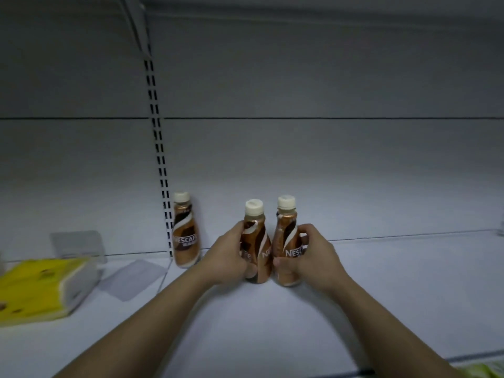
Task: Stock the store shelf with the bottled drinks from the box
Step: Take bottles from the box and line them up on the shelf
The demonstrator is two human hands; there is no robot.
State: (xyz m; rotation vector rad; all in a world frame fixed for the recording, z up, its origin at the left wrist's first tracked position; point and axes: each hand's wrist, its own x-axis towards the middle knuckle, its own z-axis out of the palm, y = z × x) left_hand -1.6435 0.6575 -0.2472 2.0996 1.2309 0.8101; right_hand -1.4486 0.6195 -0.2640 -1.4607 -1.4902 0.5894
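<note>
Two bare forearms reach in over the shelf's front edge. The left hand [229,255] is wrapped round the middle bottle [257,238], and the right hand [313,252] grips the right bottle [286,236], with the thumb low on its front and the fingers curled round its far side. The white shelf [272,323] carries everything and runs back to a pale back panel [327,159]. A slotted upright [159,148] rises from the back edge, left of centre. A yellow package [35,290] lies flat near the shelf's left edge, blurred. The two held bottles are upright and touching each other, about mid-shelf and short of the back edge. The left bottle [186,236] stands alone at the back edge, just beside the upright's foot and well apart from the other two. All three have brown labels and cream caps.
</note>
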